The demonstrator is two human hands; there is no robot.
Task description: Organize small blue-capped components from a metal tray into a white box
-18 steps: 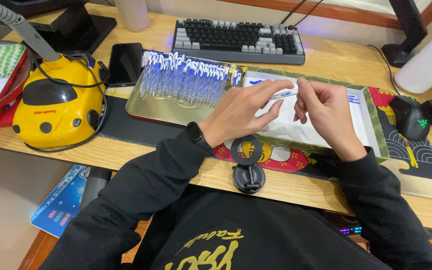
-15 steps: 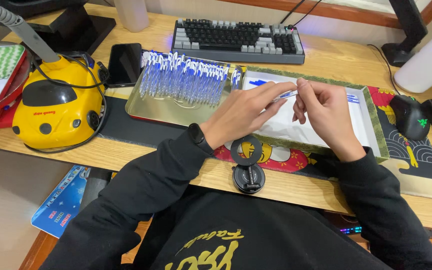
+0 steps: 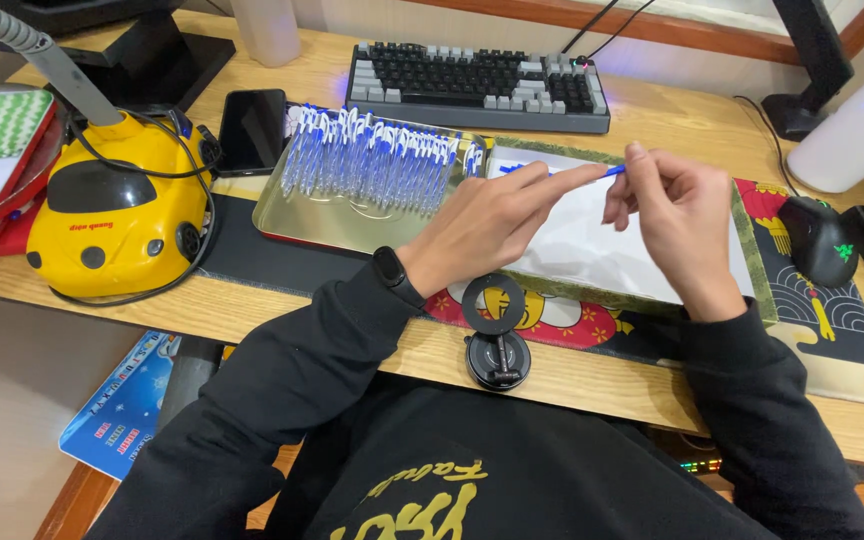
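Observation:
Both my hands meet above a white sheet [image 3: 592, 245] on the desk. My left hand [image 3: 492, 220] and my right hand [image 3: 677, 215] together pinch a thin blue-and-white pen [image 3: 614, 171], of which only a short blue end shows between the fingertips. To the left, a gold metal tray [image 3: 327, 220] carries a row of several blue-and-white pens [image 3: 372, 150]. A black watch [image 3: 392, 275] sits on my left wrist.
A yellow machine with a grey hose [image 3: 117, 205] stands at the left, a black phone [image 3: 252, 130] behind it. A keyboard [image 3: 477, 85] lies at the back, a black mouse [image 3: 817, 240] and white cup [image 3: 857, 130] at the right. A round black stand [image 3: 497, 340] sits near the desk edge.
Both hands have lifted slightly and come closer to the camera, still pinching the pen between them. The tray of pens has not moved.

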